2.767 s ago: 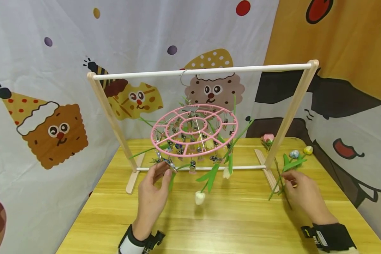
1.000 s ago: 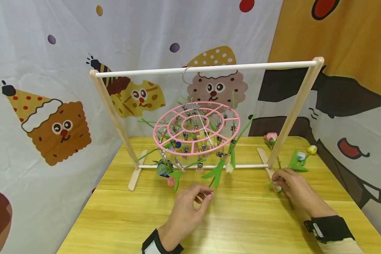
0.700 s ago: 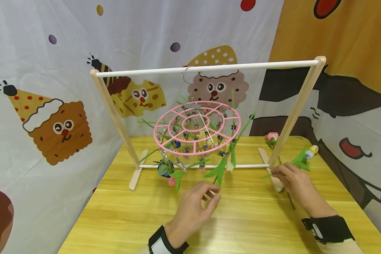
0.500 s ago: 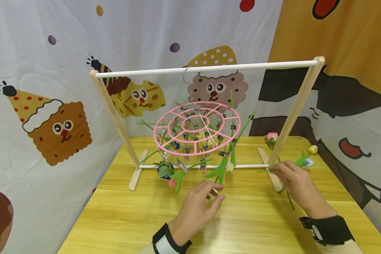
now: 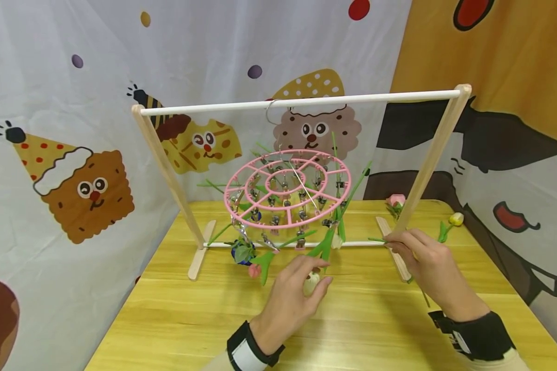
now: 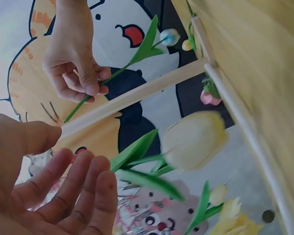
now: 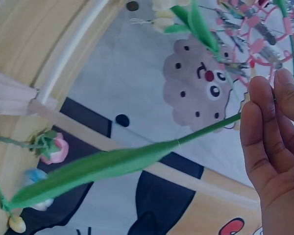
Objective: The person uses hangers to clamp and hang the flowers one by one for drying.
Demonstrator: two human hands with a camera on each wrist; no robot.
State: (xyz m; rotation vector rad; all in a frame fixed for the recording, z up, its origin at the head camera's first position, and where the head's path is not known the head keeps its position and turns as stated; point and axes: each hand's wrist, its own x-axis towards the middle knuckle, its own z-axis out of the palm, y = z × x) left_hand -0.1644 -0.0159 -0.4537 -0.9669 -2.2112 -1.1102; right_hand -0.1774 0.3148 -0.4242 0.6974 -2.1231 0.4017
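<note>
My right hand point(image 5: 427, 265) pinches the green stem of an artificial tulip between thumb and fingers. Its pale blue bloom point(image 6: 170, 37) shows in the left wrist view; the hand hides it in the head view. My left hand point(image 5: 292, 293) is held loosely bent with nothing in it, fingers right beside a hanging white tulip point(image 5: 312, 283). A round pink clip hanger point(image 5: 288, 219) hangs above that hand, several artificial flowers in its metal clips. Among them are a blue flower point(image 5: 242, 252) and a pink tulip point(image 5: 255, 270) on the left side.
The hanger hooks over the white top bar point(image 5: 353, 99) of a wooden rack, whose right foot point(image 5: 401, 265) lies under my right hand. A pink rose point(image 5: 396, 200) and a yellow tulip point(image 5: 456, 219) lie at the table's back right. A printed cloth hangs behind.
My left hand has left the clips at the hanger's left and moved right, to the white tulip. My right hand has picked up the blue tulip and brought it slightly left.
</note>
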